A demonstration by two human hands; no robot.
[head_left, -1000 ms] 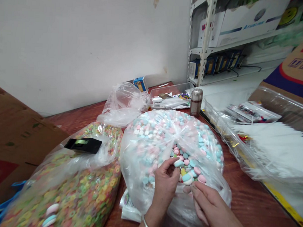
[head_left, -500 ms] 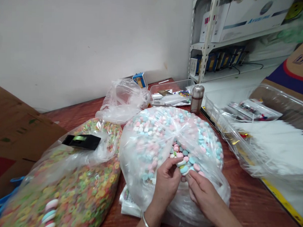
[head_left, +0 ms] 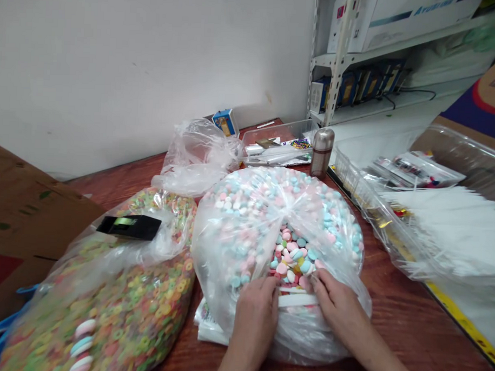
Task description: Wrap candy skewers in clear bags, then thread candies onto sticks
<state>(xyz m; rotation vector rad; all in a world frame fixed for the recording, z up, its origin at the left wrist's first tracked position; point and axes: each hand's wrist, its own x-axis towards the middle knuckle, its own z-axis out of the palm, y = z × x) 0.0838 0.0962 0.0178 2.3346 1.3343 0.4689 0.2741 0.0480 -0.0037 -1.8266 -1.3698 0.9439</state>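
Observation:
A large clear plastic bag [head_left: 233, 233] bulges with pink, blue and white round sweets [head_left: 289, 252] that show bare through a gap in its front. At the lower edge of this gap, my left hand [head_left: 257, 307] has its fingers curled down, their tips partly hidden. My right hand [head_left: 336, 302] is closed at the gap's right side, thumb and fingers pressed together near the sweets. Between the two hands runs a pale white strip [head_left: 298, 300]; whether it is a separate piece or the bag's edge, I cannot tell.
On the left, a bag of coloured rings [head_left: 146, 306] carries a black tape dispenser [head_left: 129, 227] and a stacked row of sweets [head_left: 82, 345]. Behind stand a metal shaker [head_left: 322, 153] and a crumpled plastic bag [head_left: 200, 157]. A clear tray [head_left: 364, 211] holds white items at right.
Both hands have drawn toward me and spread apart, off the sweets they were fingering. A pale strip now shows between them. The view has shifted slightly.

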